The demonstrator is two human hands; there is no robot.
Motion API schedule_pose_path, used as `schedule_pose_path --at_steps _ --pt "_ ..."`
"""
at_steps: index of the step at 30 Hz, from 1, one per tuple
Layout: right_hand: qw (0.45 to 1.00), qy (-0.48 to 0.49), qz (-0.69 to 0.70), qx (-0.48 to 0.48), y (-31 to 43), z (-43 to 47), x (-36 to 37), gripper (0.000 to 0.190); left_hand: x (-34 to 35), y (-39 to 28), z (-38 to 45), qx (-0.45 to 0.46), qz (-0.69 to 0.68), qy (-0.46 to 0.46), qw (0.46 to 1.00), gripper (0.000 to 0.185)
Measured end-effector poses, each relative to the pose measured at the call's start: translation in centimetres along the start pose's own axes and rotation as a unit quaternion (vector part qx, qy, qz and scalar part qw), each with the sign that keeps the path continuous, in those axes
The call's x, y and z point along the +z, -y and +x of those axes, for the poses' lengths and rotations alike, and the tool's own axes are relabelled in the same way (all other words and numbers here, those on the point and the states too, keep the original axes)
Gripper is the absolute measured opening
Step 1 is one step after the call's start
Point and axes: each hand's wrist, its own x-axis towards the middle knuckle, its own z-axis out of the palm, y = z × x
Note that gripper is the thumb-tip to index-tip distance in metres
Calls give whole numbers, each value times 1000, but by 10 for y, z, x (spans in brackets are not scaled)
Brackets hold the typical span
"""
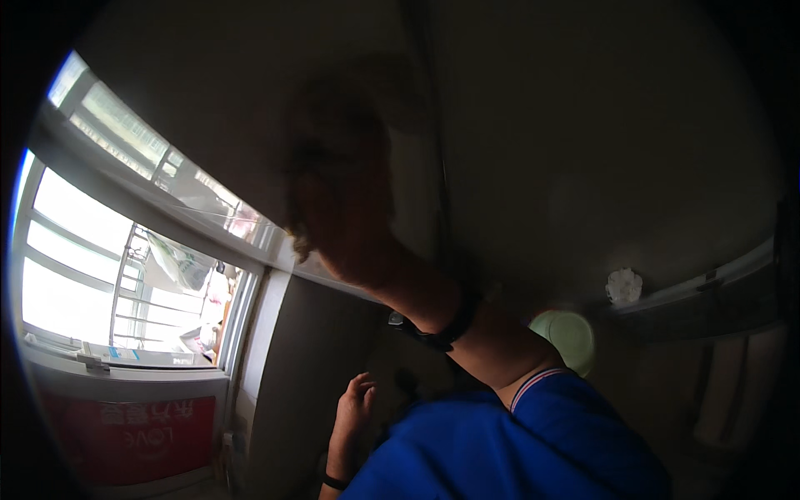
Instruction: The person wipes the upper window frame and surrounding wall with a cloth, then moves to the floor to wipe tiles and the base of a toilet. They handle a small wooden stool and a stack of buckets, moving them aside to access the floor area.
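My right arm stretches up across the middle, with a dark band at the wrist. My right hand (344,231) is in deep shadow against a broad, dark, glossy panel (562,156). It holds a small soft thing, perhaps a cloth (301,245), whose frayed yellowish edge shows beside the hand; the rest is lost in the dark. A dim, blurred shape above the hand looks like its reflection. Lower down, my left hand (355,403) hangs apart from any surface, fingers loosely bent, with nothing visible in it.
At the left, a bright window (75,256) has bars and a hanging plastic bag (181,259) beyond it. Below the window is a red panel (137,437) bearing writing. A pale green round object (565,340) shows behind my arm. Farther right is a white crumpled item (624,286).
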Motion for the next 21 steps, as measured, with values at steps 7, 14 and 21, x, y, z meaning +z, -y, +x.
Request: schedule_pose_path --at_steps 7,14,21 --pt "935 -39 194 295 -63 -159 -10 22 14 7 3 -33 26 33 999 39" --pt "859 -3 139 492 -75 -282 -30 30 28 7 5 -50 33 77 995 42" --pt "857 31 150 491 -39 -206 -27 35 13 19 7 -44 21 88 995 40"
